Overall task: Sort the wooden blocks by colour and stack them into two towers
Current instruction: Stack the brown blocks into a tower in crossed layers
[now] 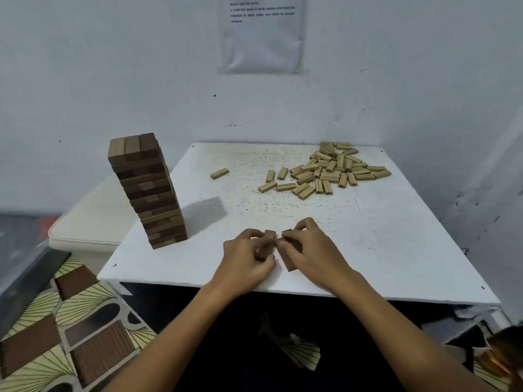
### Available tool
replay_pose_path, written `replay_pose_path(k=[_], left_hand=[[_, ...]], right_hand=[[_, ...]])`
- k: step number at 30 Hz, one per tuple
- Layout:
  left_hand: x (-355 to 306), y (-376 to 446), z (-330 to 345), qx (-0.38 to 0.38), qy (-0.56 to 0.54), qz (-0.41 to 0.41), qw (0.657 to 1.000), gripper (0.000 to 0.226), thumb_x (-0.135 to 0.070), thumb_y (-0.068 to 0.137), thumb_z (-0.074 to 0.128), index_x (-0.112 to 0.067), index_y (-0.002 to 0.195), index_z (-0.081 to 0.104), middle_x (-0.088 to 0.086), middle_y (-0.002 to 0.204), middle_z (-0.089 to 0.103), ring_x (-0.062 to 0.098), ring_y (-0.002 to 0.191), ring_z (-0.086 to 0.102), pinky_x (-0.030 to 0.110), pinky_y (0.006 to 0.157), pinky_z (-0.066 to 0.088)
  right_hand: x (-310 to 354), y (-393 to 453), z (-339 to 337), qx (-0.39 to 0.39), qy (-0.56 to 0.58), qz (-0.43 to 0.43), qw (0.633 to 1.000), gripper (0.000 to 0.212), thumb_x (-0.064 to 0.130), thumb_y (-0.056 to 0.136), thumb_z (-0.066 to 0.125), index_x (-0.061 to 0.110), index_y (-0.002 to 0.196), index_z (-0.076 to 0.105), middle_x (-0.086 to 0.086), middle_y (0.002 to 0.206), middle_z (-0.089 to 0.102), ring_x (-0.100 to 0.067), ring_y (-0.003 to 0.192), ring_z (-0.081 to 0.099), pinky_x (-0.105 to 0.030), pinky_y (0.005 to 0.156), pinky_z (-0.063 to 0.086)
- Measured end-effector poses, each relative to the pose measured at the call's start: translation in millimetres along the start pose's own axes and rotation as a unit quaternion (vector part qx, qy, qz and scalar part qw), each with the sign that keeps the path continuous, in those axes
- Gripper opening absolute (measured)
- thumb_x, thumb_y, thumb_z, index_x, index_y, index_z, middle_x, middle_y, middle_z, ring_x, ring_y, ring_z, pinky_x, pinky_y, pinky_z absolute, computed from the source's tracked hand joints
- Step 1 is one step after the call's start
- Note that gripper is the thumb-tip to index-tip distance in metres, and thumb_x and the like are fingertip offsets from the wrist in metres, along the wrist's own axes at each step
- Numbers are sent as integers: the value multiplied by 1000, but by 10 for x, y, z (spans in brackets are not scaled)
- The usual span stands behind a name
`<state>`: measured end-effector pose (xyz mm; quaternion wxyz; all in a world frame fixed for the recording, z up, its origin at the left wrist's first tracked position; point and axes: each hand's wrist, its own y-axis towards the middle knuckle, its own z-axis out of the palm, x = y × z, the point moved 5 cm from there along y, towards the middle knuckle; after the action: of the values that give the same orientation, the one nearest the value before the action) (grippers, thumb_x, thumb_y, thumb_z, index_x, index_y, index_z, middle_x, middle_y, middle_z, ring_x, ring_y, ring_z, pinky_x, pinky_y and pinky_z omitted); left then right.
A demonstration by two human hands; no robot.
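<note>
Down at the near edge of the white tabletop [368, 250], two hands meet over dark brown wooden blocks. Left hand [249, 258] curls its fingers round one dark block [269, 238], which runs near-to-far under the palm with its square far end showing; that grip is grasping it. Right hand [311, 250] pinches a second dark block [290, 257], long axis also roughly near-to-far, its near end poking out beside the thumb. Whether more blocks lie hidden beneath the fingers cannot be told.

On the left stands one dark tower [147, 190], upright on the tabletop's left edge, built of rectangular bars in mixed brown shades. Its top layer shows three bars side by side, pointing near-to-far; layers below alternate direction. The count of layers is too blurred to give.

Far right lies one loose pile of pale blocks [331, 168], several dozen short tan bars with smooth faces, pointing every way, some lying on others. One pale block [219, 173] sits alone, well apart to the left of the pile, long axis running left-right and slightly tilted.

The tabletop is speckled with dark flecks. One sheet of paper [261, 35] in clear plastic hangs on the grey wall behind.
</note>
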<state>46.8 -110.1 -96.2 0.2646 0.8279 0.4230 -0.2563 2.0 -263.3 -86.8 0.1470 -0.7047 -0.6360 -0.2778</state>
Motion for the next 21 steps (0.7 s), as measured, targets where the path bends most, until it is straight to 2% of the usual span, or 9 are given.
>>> replay_pose_path(k=[2,4,7,10,15,21], left_hand=[[20,-37,-20,30,3,3,1000,49,-43,73,59,-27,118,70,-11,115,58,5,96,58,38,101,42],[40,-48,-47,68,11,7,998,59,-54,70,62,-29,123,67,-15,116,52,4,100,54,42,103,38],[22,-29,-69,126,51,33,990,76,-67,66,65,-36,135,56,-13,139,41,8,125,41,38,109,25],[-21,25,-46,152,64,59,985,85,-68,66,72,-36,141,48,-14,156,25,9,137,26,40,108,19],[-13,76,25,141,41,69,987,87,-75,62,62,-30,135,57,-9,146,46,11,130,35,46,108,30],[57,56,54,115,8,71,991,82,-73,62,65,-29,130,61,-8,141,51,9,123,42,40,107,35]], right_hand=[[-18,-51,-30,15,37,2,999,34,35,93,57,19,123,66,2,121,47,-18,104,55,-33,93,46],[-69,-81,-70,43,61,-1,997,40,26,87,63,23,127,63,5,132,44,-15,116,49,-32,101,41],[-124,-94,-110,109,44,-19,993,57,22,82,69,30,136,53,8,150,34,-13,137,28,-35,113,26],[-137,-101,-112,148,62,-17,987,67,24,81,74,34,141,46,14,154,30,-10,141,19,-39,117,20],[-176,-140,-104,163,81,-23,983,68,26,78,76,38,139,49,17,153,31,-5,141,19,-47,117,18],[-168,-165,-97,157,70,-27,985,67,31,79,79,38,138,50,18,153,30,-1,138,18,-41,116,16]])
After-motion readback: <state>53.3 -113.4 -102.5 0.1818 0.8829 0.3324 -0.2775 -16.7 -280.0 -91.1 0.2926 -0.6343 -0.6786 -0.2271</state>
